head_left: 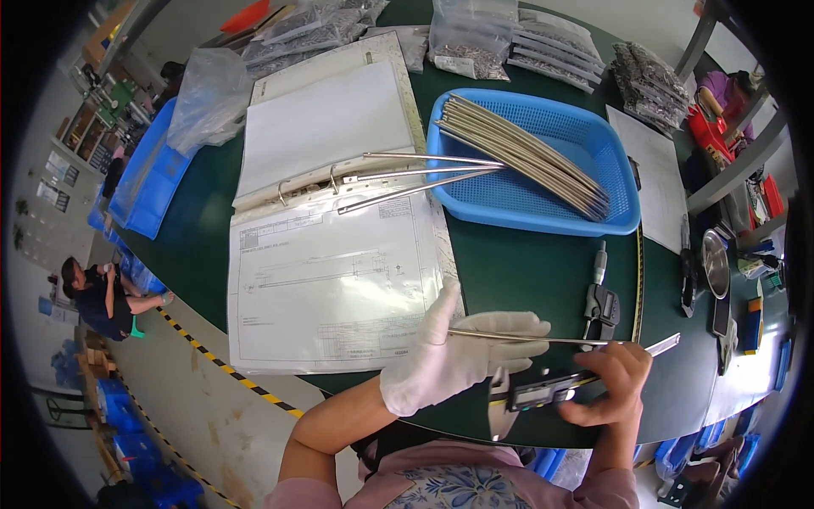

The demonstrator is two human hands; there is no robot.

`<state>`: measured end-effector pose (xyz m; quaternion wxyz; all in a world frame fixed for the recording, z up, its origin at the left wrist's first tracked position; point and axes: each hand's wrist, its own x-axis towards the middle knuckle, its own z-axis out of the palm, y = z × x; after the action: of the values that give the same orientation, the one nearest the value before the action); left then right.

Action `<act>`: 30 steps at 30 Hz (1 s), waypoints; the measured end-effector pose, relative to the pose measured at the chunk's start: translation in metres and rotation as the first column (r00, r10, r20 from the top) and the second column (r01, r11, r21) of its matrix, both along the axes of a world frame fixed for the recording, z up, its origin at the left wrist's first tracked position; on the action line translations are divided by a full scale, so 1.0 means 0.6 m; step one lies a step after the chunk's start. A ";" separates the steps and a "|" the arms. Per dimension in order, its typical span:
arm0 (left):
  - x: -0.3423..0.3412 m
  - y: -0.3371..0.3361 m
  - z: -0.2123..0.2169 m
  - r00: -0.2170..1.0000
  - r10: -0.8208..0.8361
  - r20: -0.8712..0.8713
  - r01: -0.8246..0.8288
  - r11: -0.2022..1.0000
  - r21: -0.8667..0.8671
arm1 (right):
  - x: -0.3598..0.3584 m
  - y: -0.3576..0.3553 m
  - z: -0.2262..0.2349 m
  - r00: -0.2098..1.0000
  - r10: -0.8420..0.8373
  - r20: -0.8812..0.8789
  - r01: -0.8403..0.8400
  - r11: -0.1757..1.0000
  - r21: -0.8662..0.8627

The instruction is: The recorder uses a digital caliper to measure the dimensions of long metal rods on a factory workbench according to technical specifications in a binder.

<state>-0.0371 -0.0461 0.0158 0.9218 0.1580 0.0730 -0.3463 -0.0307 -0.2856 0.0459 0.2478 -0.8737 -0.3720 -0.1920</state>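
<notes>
My left hand, in a white glove, is open, its thumb raised and its fingers stretched to the right. Across its palm and fingers lies a thin metal rod, reaching toward my right hand. My bare right hand is closed around a digital caliper, whose jaws point left below the gloved fingers. Whether the right fingers also touch the rod's far end, I cannot tell. A blue plastic basket ahead holds a bundle of similar rods. Three separate rods stick out over its left rim onto an open binder.
A digital micrometer lies below the basket, beside a yellow-black tape strip. Bags of small metal parts line the table's back. Farther right are a steel bowl and a clipboard. Another person sits at the far left.
</notes>
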 end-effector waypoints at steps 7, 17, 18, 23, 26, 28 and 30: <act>-0.003 0.001 0.002 0.988 -0.060 0.143 0.055 0.998 0.042 | -0.001 0.010 -0.020 0.995 0.072 -0.066 -0.074 0.997 -0.022; -0.004 0.007 0.013 0.981 -0.142 0.135 0.128 0.986 0.110 | -0.004 0.016 -0.019 0.990 0.091 -0.110 -0.091 0.996 0.003; -0.004 0.008 0.013 0.979 -0.133 0.154 0.119 0.988 0.096 | -0.005 0.017 -0.018 0.990 0.093 -0.103 -0.093 0.996 0.000; -0.005 0.007 0.021 0.977 -0.180 0.117 0.143 0.952 0.270 | -0.004 0.017 -0.024 0.990 0.096 -0.100 -0.098 0.995 -0.013; -0.006 0.005 0.014 0.978 -0.178 0.104 0.146 0.954 0.263 | -0.008 0.018 -0.024 0.990 0.104 -0.097 -0.106 0.994 -0.016; -0.007 0.007 0.015 0.978 -0.177 0.107 0.146 0.958 0.245 | -0.008 0.019 -0.026 0.990 0.104 -0.097 -0.106 0.994 -0.013; -0.006 0.006 0.021 0.977 -0.176 0.122 0.146 0.963 0.225 | -0.008 0.019 -0.027 0.990 0.100 -0.095 -0.103 0.994 -0.025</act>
<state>-0.0406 -0.0425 0.0283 0.8709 0.2863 0.0318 -0.3982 -0.0355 -0.2744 0.0297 0.2611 -0.8654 -0.4066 -0.1324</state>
